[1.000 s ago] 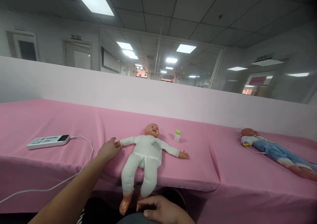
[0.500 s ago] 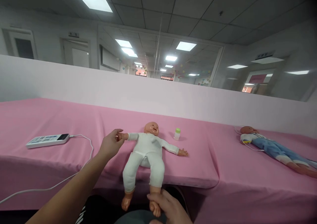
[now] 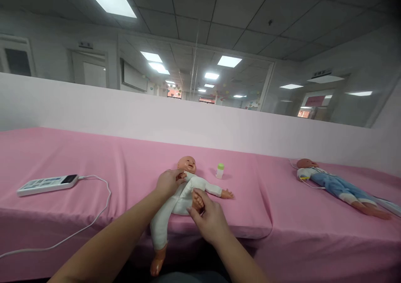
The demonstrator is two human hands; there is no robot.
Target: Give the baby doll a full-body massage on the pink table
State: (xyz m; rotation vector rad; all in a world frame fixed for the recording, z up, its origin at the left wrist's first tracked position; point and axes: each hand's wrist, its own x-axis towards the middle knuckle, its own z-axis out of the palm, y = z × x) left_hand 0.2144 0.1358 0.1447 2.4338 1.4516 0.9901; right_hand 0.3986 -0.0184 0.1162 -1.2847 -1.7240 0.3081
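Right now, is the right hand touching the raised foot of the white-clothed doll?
Touching: the head view shows the right hand gripping the raised foot from two sides.

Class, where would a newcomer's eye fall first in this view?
Probably on the white-clad doll in the middle of the pink cover, with its raised foot in the person's right hand and one of its arms held over its chest by the left hand. Next might come the blue-trousered doll lying at the right.
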